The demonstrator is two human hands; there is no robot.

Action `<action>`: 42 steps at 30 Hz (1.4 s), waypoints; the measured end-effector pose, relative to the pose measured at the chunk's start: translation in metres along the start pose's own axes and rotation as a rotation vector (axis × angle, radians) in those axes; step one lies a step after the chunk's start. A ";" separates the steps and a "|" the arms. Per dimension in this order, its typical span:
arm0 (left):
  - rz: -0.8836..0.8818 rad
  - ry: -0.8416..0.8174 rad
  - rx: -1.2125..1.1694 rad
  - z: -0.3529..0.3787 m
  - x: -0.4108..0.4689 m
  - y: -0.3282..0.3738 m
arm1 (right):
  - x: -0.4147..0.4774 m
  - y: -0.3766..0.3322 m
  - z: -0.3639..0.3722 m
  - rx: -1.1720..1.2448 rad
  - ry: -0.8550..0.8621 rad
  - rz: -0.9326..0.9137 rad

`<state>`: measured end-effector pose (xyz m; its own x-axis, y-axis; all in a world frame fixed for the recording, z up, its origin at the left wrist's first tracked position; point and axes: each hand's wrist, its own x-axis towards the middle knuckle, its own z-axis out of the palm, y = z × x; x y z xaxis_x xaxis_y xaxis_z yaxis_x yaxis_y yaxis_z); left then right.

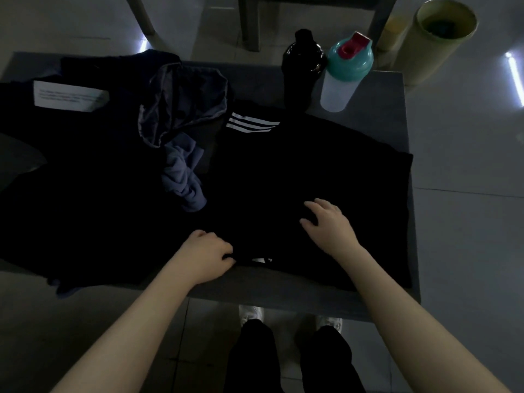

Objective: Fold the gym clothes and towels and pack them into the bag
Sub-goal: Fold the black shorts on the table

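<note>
Dim room, grey tiled floor (467, 222) with light glints, grey table (382, 109), chair legs (251, 24), yellowish bin (431, 52)

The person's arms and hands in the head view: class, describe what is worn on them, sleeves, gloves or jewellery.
Both the left arm and right arm are bare to the frame's edge: no sleeves. The left hand and right hand wear no gloves; no watch, bracelet or ring shows in this dim light.

You have the black fabric shirt with three white stripes (297, 171) spread flat across the right side of the desk (382, 109). Just left of it, the crumpled grey-blue cloth (184, 177) lies unfolded in a heap.
</note>
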<state>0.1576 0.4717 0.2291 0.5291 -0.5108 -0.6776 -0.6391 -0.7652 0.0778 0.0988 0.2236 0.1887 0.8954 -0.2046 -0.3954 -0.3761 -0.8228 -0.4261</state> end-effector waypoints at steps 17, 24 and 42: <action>-0.241 0.252 -0.451 0.019 0.074 -0.030 | -0.022 0.025 0.027 -0.373 -0.216 0.233; -0.285 0.378 -0.766 -0.028 0.097 -0.033 | -0.019 0.022 0.040 -0.307 -0.107 0.272; -0.024 0.627 -0.040 0.128 0.065 0.024 | -0.012 0.040 0.070 -0.059 0.341 0.090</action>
<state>0.1059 0.4704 0.0932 0.7774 -0.6169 -0.1226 -0.6082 -0.7870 0.1031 0.0565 0.2298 0.1191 0.8909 -0.4350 -0.1304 -0.4519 -0.8206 -0.3498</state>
